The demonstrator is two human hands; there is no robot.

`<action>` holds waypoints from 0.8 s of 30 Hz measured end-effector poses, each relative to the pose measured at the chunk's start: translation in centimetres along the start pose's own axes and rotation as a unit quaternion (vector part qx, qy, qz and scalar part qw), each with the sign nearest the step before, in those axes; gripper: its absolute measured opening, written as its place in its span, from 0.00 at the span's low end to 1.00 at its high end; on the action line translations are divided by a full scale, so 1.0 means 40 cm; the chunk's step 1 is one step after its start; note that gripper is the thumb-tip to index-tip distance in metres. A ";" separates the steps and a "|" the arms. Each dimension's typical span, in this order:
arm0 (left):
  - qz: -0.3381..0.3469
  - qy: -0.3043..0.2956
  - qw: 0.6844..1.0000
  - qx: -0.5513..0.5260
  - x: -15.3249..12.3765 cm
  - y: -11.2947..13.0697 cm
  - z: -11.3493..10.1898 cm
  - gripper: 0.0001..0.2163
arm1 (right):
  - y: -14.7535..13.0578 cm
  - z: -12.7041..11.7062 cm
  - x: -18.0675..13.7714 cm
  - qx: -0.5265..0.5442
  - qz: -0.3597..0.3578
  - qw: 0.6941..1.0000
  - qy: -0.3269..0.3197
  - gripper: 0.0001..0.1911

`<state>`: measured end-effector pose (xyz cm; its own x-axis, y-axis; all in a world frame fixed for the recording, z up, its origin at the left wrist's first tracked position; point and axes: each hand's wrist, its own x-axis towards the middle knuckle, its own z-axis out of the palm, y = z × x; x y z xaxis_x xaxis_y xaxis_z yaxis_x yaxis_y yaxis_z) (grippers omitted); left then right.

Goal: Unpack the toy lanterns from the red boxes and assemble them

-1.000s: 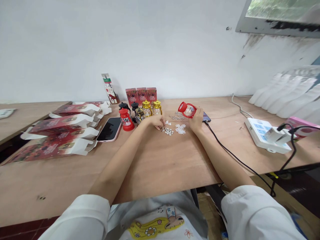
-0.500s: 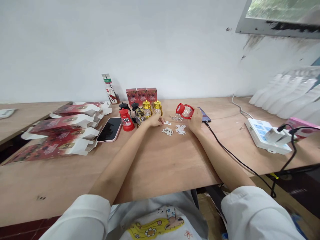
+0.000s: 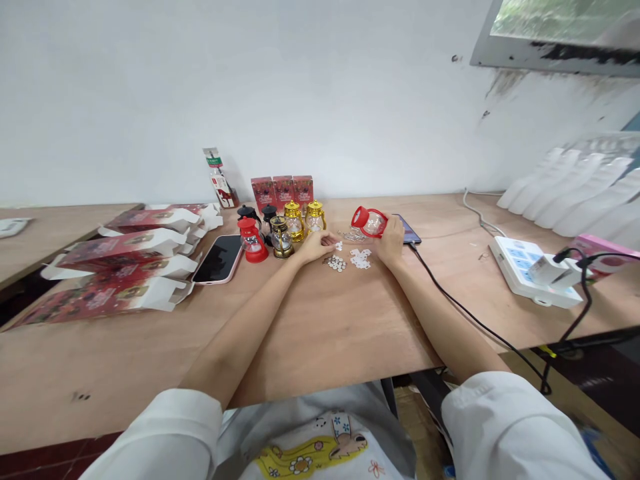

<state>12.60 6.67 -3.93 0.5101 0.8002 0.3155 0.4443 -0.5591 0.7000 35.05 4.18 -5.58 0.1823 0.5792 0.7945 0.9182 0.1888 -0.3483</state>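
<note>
My right hand point(image 3: 391, 239) is closed round a small red lantern point(image 3: 369, 221), which lies tilted on its side just above the table. My left hand point(image 3: 318, 244) rests on the table with its fingers curled together in a pinch; what they hold is too small to make out. Between the hands lie a cluster of small silver discs point(image 3: 336, 263), a scatter of white bits point(image 3: 361, 258) and some thin wire pieces point(image 3: 353, 235). A dark gold lantern point(image 3: 281, 237) stands just left of my left hand.
Red point(image 3: 251, 241), black point(image 3: 246, 213) and gold lanterns point(image 3: 315, 215) stand before small red boxes point(image 3: 283, 187). A phone in a pink case point(image 3: 220, 258) and flat cartons point(image 3: 125, 267) lie left. A cabled phone point(image 3: 409, 232) and a white power strip point(image 3: 527, 270) lie right.
My right hand lowered the red lantern a little. My left hand slid slightly right, uncovering the dark gold lantern.
</note>
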 end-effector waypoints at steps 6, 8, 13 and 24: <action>0.005 0.023 1.000 0.008 -0.014 0.001 -0.006 0.09 | -0.004 -0.003 0.002 0.000 0.008 1.000 -0.006 0.26; 0.013 0.006 1.000 0.012 -0.015 0.004 -0.004 0.10 | -0.003 -0.002 0.002 0.002 0.003 1.000 -0.003 0.26; 0.030 -0.024 0.999 0.003 -0.011 0.018 0.001 0.12 | 0.004 0.004 0.001 -0.004 0.000 1.000 -0.003 0.25; 0.001 0.101 0.992 -0.079 -0.106 0.061 0.006 0.12 | -0.035 -0.017 -0.010 0.027 -0.069 0.997 -0.015 0.24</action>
<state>11.72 1.86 -3.70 0.3468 0.8347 0.4278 0.3139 -0.5331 0.7857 33.93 3.15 -5.08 0.0435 0.5687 0.8214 0.9134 0.3104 -0.2633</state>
